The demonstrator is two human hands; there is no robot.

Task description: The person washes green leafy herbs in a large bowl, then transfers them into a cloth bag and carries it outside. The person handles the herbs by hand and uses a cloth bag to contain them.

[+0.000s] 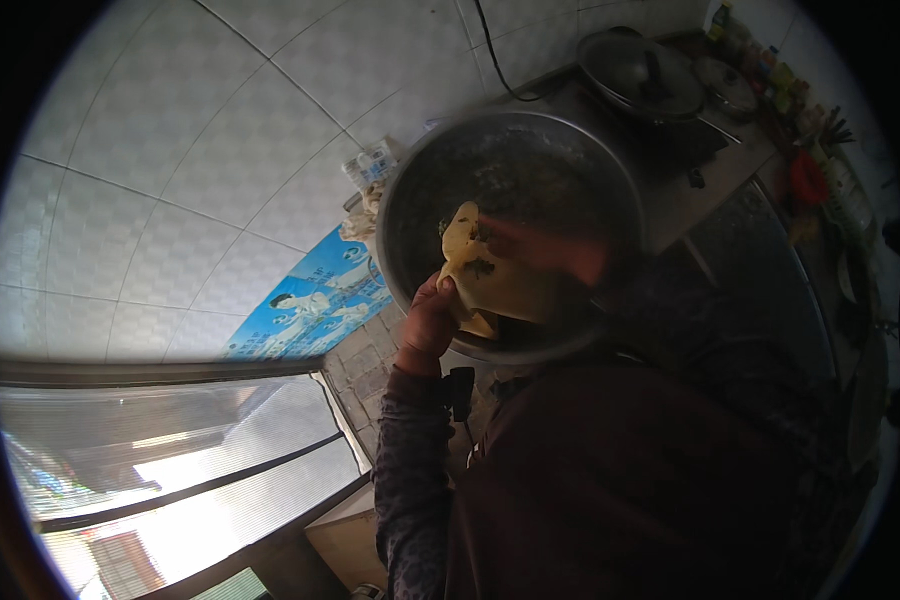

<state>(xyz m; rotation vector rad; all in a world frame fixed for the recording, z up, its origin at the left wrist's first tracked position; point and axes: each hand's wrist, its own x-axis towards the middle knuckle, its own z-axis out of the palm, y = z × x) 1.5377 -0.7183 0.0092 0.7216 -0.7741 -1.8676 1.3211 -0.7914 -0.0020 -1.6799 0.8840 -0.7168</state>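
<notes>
A wide metal basin stands in front of me, its inside dark and wet-looking toward the far wall. Over its near half, my left hand grips the edge of a limp yellow sheet-like piece between thumb and fingers. I cannot tell what it is made of. Dark green bits cling to its surface, and one narrow end points up and away from me. My right hand is blurred by motion above the piece's right side, its fingertips near the narrow end. Whether it holds anything cannot be seen.
A lidded pan and a smaller lidded pot sit on the counter at the back right. Bottles and a red item line the right side. A black cable hangs down the tiled wall. A ribbed translucent door panel stands left.
</notes>
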